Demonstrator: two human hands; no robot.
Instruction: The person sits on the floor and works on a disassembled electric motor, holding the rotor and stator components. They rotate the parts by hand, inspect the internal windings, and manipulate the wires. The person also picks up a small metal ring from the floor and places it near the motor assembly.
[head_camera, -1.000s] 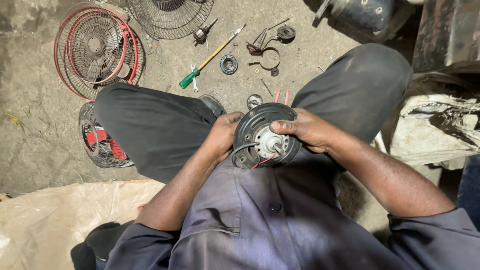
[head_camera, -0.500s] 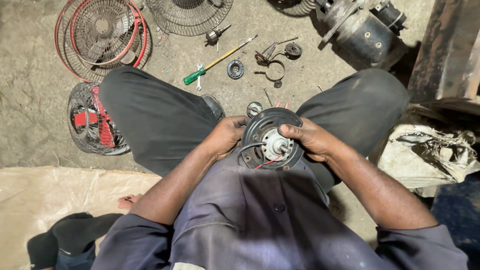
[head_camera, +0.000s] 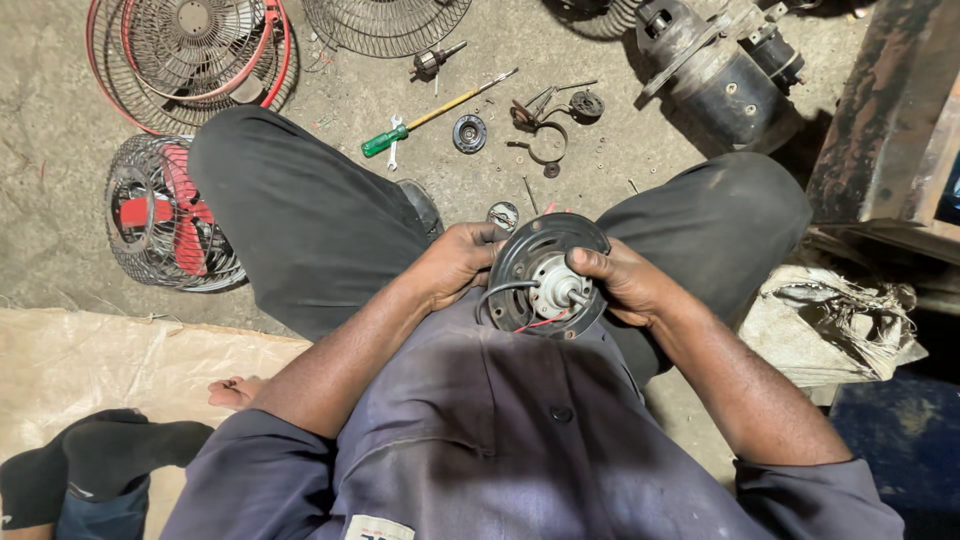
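A round black fan motor housing (head_camera: 530, 250) with a grey hub, a black wire and a red wire sits between my knees. My left hand (head_camera: 455, 262) grips its left rim. My right hand (head_camera: 622, 280) holds its right side, with the thumb resting on the grey hub. On the concrete floor beyond it lie a green-handled screwdriver (head_camera: 425, 120), a small spanner, a round bearing part (head_camera: 469, 133) and a metal clamp ring (head_camera: 540, 145).
Wire fan guards (head_camera: 190, 55) with red rims lie at the upper left, and a caged red fan (head_camera: 165, 215) sits beside my left leg. A large dark motor (head_camera: 720, 70) lies at the upper right. Rags (head_camera: 840, 315) lie on the right, a tan sheet (head_camera: 90, 370) at the lower left.
The view has shifted so the floor parts sit lower and nearer. Both hands stay on the motor housing, which has turned slightly in them.
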